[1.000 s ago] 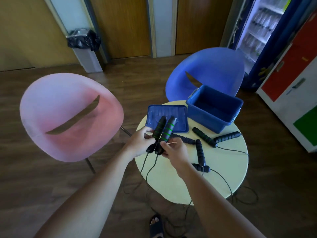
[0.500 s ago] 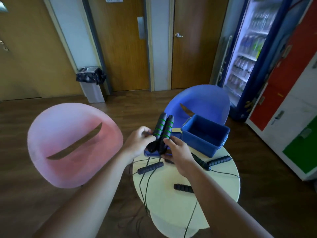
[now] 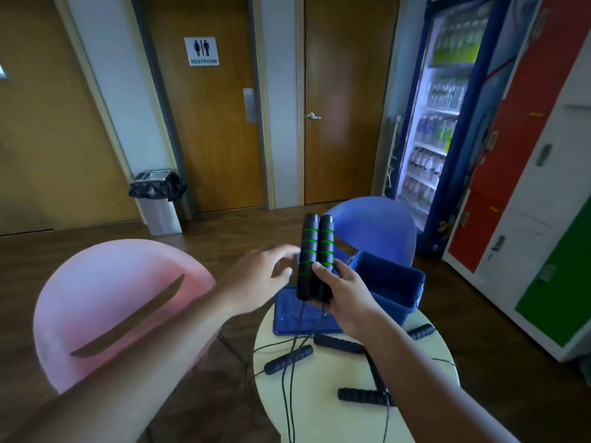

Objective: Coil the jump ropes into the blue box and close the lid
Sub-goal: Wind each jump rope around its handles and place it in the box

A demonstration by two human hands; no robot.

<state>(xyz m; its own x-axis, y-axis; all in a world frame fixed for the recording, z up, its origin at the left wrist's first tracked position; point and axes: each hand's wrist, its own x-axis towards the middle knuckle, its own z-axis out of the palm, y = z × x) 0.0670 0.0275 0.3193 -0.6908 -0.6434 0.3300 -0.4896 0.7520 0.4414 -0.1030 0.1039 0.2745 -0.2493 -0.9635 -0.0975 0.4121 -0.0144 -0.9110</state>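
While the pair of green-banded handles (image 3: pixel 315 255) stood upright and side by side above the near edge of the table (image 3: pixel 323 410), the first rope was plainly only gathered, not yet coiled. Their two thin cords (image 3: pixel 292 356) hung straight down from the handle bases, across the lid (image 3: pixel 289 314) and over the table's front edge, out of view below. The right hand (image 3: pixel 343 297) was closed around the lower ends of both handles, thumb pressed across the front, carrying them alone. The left hand (image 3: pixel 259 279) was spread, fingers loose and slightly blurred, just beside the handles on their left; it gripped nothing, and whether a fingertip touched them could not be told. By my reading, the next move called for that free hand to catch the dangling cords and loop them against the handles until the slack was taken up. The blue box (image 3: pixel 388 282) stood uncovered just behind and right of the right hand, its lid lying flat beside it. Other black handles (image 3: pixel 289 359) of ropes yet to be coiled lay scattered nearer on the tabletop.
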